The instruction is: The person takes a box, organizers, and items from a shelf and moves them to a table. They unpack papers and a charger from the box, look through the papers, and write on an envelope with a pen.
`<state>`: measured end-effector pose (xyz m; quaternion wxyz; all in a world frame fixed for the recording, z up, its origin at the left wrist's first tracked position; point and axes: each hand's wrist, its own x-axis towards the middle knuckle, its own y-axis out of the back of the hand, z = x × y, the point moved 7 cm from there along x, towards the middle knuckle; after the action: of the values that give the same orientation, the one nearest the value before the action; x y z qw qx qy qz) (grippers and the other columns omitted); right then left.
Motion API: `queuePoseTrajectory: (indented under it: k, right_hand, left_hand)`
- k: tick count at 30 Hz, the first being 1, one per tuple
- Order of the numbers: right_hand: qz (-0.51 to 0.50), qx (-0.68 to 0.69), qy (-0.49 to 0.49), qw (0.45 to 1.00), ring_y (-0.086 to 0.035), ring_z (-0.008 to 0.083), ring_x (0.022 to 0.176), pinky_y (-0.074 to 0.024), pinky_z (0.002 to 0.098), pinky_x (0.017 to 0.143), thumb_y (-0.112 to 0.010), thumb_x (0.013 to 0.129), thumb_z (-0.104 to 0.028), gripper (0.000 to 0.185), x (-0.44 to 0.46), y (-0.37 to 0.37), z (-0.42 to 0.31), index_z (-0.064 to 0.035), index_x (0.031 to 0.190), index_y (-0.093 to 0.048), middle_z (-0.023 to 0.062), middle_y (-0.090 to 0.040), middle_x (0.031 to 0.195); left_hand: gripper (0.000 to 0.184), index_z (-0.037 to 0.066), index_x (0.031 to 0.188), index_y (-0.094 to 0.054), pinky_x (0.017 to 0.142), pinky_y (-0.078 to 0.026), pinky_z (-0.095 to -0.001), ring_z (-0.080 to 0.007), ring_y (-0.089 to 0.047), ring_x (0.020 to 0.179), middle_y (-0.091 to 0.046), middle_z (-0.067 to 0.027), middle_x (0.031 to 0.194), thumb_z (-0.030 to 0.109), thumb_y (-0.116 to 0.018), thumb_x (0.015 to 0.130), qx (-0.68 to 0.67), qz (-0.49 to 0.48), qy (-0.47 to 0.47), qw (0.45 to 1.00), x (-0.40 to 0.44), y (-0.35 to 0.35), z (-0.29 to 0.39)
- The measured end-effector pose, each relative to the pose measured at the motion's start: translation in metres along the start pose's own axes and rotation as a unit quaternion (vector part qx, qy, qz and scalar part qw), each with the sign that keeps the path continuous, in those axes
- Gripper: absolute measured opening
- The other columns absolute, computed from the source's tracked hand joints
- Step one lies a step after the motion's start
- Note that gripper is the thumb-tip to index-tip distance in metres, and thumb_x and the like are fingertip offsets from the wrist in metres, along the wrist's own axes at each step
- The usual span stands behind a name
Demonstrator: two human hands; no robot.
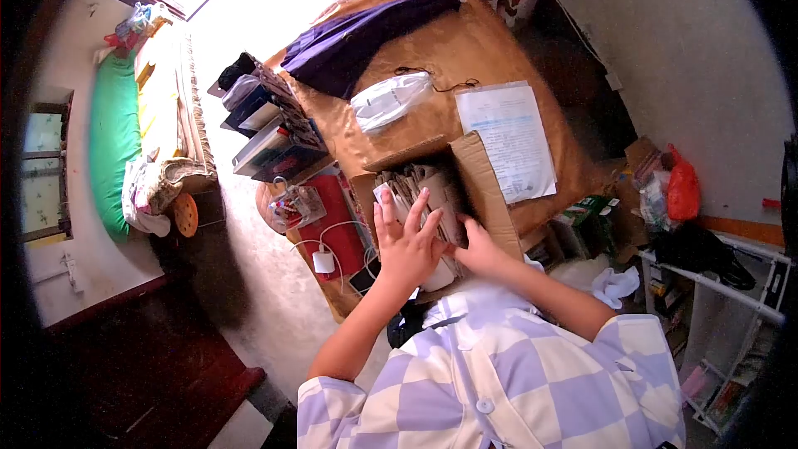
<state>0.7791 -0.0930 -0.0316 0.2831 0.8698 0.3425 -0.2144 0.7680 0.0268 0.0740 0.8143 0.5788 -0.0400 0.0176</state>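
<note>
An opened cardboard box [486, 175] stands at the near edge of the table, its right flap folded outward. Packed upright inside it are several flat brown pieces [428, 183] that look like folded cardboard or paper. My left hand [409, 239] lies over the box's near left part, fingers spread on top of these pieces. At the near right inner side is my right hand [482, 248], its visible fingers apart and touching the contents. Its other fingers are hidden. I see nothing gripped in either hand.
Beyond the box lie a white packet [391, 101], a printed sheet [505, 141] and a dark purple cloth [366, 37] on the brown-covered table [440, 17]. Books [278, 129] and a white charger [323, 262] are to the left. A white rack [723, 283] stands at right.
</note>
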Motion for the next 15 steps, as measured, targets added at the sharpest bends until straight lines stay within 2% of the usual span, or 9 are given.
queuePoseTrajectory:
  k: [3, 6, 8, 9, 12, 13, 15]
  right_hand:
    - [-0.006, -0.003, 0.018, 1.000, -0.048, 0.0366, 0.099, -0.0396, 0.0406, 0.083, -0.063, 0.070, -0.025, 0.061, -0.010, 0.015, -0.017, 0.0082, 0.114, -0.036, 0.0264, -0.048, 0.107]
    - [0.001, 0.006, 0.087, 0.996, -0.054, 0.0313, 0.089, -0.0426, 0.0384, 0.076, -0.059, 0.072, -0.019, 0.043, -0.015, 0.021, -0.018, 0.0062, 0.104, -0.045, 0.0211, -0.055, 0.096]
    - [-0.063, 0.105, 0.002, 0.992, -0.057, 0.0248, 0.075, -0.0445, 0.0354, 0.068, -0.054, 0.075, -0.013, 0.029, -0.014, 0.021, -0.005, 0.0045, 0.097, -0.050, 0.0176, -0.058, 0.083]
    - [-0.022, 0.087, 0.039, 0.995, -0.056, 0.0193, 0.068, -0.0448, 0.0319, 0.064, -0.050, 0.076, -0.009, 0.022, -0.013, 0.025, 0.000, 0.0028, 0.095, -0.052, 0.0141, -0.059, 0.075]
    - [-0.015, 0.104, 0.057, 0.993, -0.056, 0.0164, 0.068, -0.0449, 0.0304, 0.064, -0.047, 0.078, -0.007, 0.019, -0.023, 0.051, -0.013, 0.0026, 0.093, -0.053, 0.0108, -0.059, 0.077]
    - [-0.010, 0.163, 0.024, 0.986, -0.055, 0.0143, 0.071, -0.0451, 0.0295, 0.065, -0.045, 0.078, -0.004, 0.019, -0.028, 0.063, -0.018, 0.0025, 0.093, -0.054, 0.0076, -0.060, 0.080]
    - [-0.010, 0.267, 0.007, 0.964, -0.056, 0.0148, 0.077, -0.0455, 0.0290, 0.070, -0.045, 0.076, 0.000, 0.023, -0.041, 0.092, -0.035, 0.0037, 0.097, -0.053, 0.0082, -0.060, 0.089]
  left_hand:
    - [0.038, 0.013, 0.103, -0.055, 0.097, -0.015, -0.0544, -0.0462, -0.015, 0.121, -0.038, -0.0066, 0.126, 0.024, -0.054, 0.067, 0.006, 0.008, -0.009, 1.000, 0.001, 0.001, 0.001]
    - [0.037, 0.009, 0.101, -0.055, 0.096, -0.017, -0.0550, -0.0465, -0.016, 0.120, -0.039, -0.0075, 0.125, 0.020, -0.051, 0.066, 0.016, 0.021, -0.012, 1.000, 0.001, -0.001, 0.000]
    - [0.037, 0.008, 0.101, -0.055, 0.096, -0.017, -0.0553, -0.0464, -0.017, 0.120, -0.040, -0.0078, 0.125, 0.020, -0.051, 0.066, 0.020, 0.032, -0.017, 0.999, 0.000, -0.002, -0.001]
    - [0.038, 0.007, 0.101, -0.054, 0.096, -0.017, -0.0554, -0.0464, -0.017, 0.120, -0.040, -0.0079, 0.125, 0.020, -0.051, 0.066, 0.023, 0.038, -0.018, 0.999, -0.001, -0.001, -0.001]
    - [0.039, 0.006, 0.102, -0.054, 0.096, -0.017, -0.0555, -0.0464, -0.018, 0.120, -0.040, -0.0078, 0.125, 0.020, -0.051, 0.066, 0.026, 0.029, -0.012, 0.999, -0.001, -0.001, -0.001]
    - [0.041, 0.007, 0.104, -0.052, 0.097, -0.016, -0.0552, -0.0450, -0.016, 0.121, -0.039, -0.0077, 0.125, 0.020, -0.052, 0.066, 0.031, 0.020, -0.007, 0.999, 0.000, -0.002, -0.001]
    - [0.045, 0.008, 0.109, -0.047, 0.097, -0.015, -0.0547, -0.0447, -0.013, 0.122, -0.036, -0.0076, 0.127, 0.017, -0.054, 0.066, 0.011, -0.005, -0.007, 1.000, 0.000, 0.000, -0.002]
